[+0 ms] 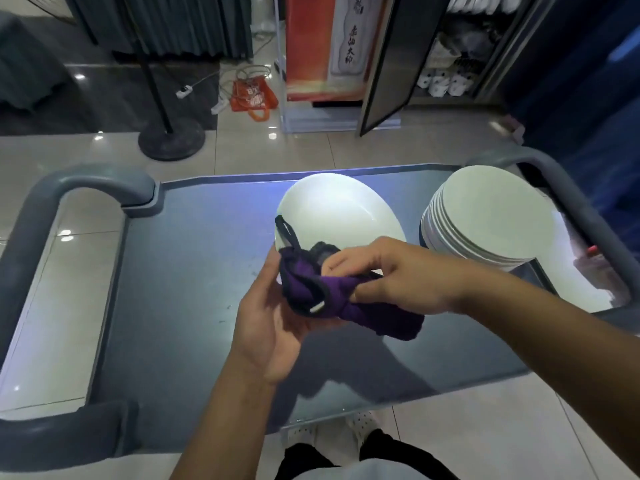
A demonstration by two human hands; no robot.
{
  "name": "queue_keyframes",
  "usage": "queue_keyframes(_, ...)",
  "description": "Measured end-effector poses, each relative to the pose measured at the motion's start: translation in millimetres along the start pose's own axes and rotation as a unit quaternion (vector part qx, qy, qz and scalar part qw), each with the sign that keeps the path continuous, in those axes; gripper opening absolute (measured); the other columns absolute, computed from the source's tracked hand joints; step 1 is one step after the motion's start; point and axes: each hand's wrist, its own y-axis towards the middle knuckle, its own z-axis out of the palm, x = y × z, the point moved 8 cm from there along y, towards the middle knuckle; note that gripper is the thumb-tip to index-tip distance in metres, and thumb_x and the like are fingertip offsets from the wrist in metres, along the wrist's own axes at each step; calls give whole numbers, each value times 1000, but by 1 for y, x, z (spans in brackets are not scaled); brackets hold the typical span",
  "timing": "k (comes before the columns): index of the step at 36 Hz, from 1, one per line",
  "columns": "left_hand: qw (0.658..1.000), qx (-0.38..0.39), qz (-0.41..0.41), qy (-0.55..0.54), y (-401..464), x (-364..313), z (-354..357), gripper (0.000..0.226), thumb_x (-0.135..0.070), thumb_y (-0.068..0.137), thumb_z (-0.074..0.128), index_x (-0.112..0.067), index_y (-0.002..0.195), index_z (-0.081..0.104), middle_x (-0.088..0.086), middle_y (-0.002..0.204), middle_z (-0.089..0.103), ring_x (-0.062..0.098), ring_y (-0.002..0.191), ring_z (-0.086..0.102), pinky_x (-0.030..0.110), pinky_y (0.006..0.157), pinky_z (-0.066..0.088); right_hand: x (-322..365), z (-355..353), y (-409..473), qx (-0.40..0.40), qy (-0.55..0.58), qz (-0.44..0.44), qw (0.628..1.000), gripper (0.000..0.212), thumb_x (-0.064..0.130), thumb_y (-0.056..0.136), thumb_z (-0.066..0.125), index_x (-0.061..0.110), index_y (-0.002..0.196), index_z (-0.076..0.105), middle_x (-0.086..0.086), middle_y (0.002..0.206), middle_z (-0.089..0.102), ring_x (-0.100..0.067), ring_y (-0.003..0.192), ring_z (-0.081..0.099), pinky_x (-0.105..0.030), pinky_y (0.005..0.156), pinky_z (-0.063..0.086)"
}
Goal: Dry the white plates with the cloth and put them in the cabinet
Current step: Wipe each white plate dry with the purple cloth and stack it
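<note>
A single white plate (332,209) is tilted above the grey cart top (180,271). My left hand (270,313) grips its near edge from below, with the fingers hidden under the cloth. A bunched purple cloth (311,289) with black trim lies over the plate's near edge. My right hand (388,275) pinches this cloth against the plate. A stack of several white plates (485,216) stands on the right of the cart. The cabinet (460,53) is at the back right, its door (384,64) swung open and white dishes on its shelves.
The cart has grey looped handles at left (31,244) and right (568,195). On the tiled floor beyond stand a black round stand base (171,138), an orange bag (252,97) with cables, and a red and white banner (325,46). My feet show below the cart.
</note>
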Motion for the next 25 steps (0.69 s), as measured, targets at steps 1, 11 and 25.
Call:
queue_keyframes(1, 1000, -6, 10, 7, 1, -2, -3, 50, -35, 88, 57, -22, 137, 60, 8, 127, 72, 29, 108, 71, 50, 81, 59, -1, 2, -2, 8, -7, 1, 1000, 23, -14, 88, 56, -1, 100, 71, -15, 107, 64, -26, 98, 60, -35, 90, 50)
queue_keyframes(11, 993, -36, 60, 95, 15, -16, -21, 77, 13, 85, 50, -39, 141, 55, 0, 118, 72, 38, 108, 66, 56, 69, 60, -49, -10, -38, -73, -80, 79, 991, 34, -10, 88, 55, 16, 98, 75, 5, 103, 66, -13, 90, 63, -29, 80, 51)
queue_keyframes(25, 991, -78, 71, 83, 7, -55, -17, 67, 12, 90, 41, -32, 136, 62, -1, 128, 67, 39, 115, 62, 54, 65, 59, -85, -99, -95, -475, 150, 188, 846, 22, -4, 92, 57, 11, 87, 73, -21, 85, 66, -24, 74, 59, -45, 70, 62)
